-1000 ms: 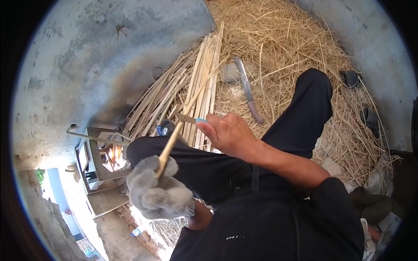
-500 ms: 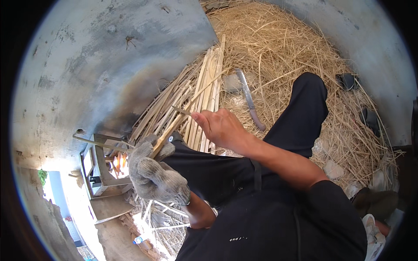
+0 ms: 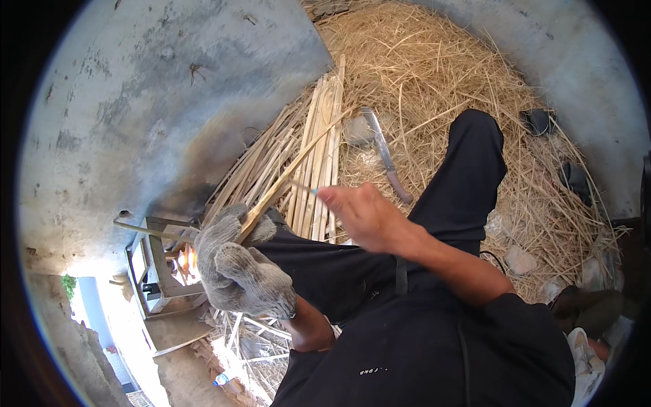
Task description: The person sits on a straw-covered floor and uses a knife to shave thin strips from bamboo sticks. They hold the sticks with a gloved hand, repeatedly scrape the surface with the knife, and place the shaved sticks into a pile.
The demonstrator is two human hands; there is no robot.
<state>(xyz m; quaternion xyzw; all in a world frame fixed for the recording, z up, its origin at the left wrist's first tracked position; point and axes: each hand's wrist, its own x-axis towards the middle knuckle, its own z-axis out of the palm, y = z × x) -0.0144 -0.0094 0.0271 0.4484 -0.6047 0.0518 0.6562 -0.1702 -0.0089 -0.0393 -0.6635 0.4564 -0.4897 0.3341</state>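
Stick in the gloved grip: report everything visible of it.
The stick is long, slim and pale tan, woody in look, thicker toward its lower end, which the gloved left grip holds. It slants up and to the right, crossing the strips in view and thinning toward its far end. The blade in the right grip is close; contact is unclear.

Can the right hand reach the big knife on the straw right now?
Probably yes: the big knife lies just beyond the right hand, nothing visibly between them, though that hand already holds a small blade.

Stained grey wall (image 3: 135, 108); straw-covered floor (image 3: 434, 74); bright opening (image 3: 125, 332) lower left.
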